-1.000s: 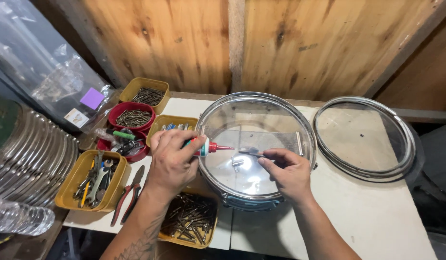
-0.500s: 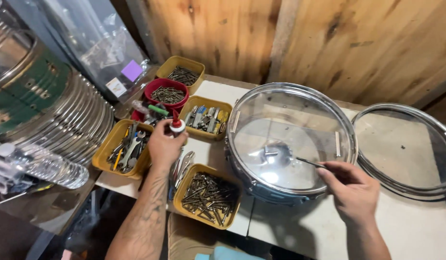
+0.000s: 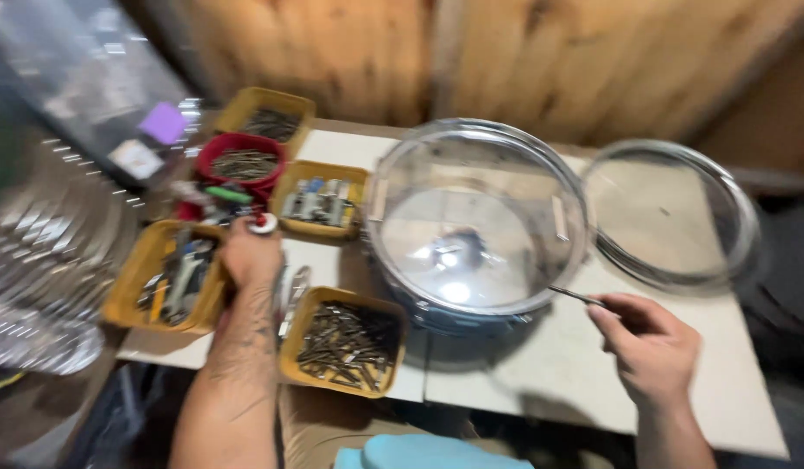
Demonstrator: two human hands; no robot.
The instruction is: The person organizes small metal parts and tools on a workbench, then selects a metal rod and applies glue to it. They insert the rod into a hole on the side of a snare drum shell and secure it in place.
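A clear-headed drum (image 3: 476, 227) with a metal rim sits on the white table (image 3: 541, 365). My left hand (image 3: 250, 254) reaches left of the drum, over the trays, and grips a small tube with a red and white cap (image 3: 263, 223). My right hand (image 3: 647, 343) is at the drum's near right edge, pinching a thin metal rod (image 3: 574, 296) that points at the rim. The frame is blurred by motion.
Yellow trays hold small parts: nearest screws (image 3: 345, 340), left tools (image 3: 169, 280), middle fittings (image 3: 322, 201), far one (image 3: 267, 122). A red bowl (image 3: 241, 162) holds screws. A loose metal hoop (image 3: 671, 213) lies right of the drum. Shiny stacked hoops (image 3: 46, 252) stand at left.
My left hand has carried the capped tube from over the drum to the trays at left. My right hand drew back from the drum head to its near right edge.
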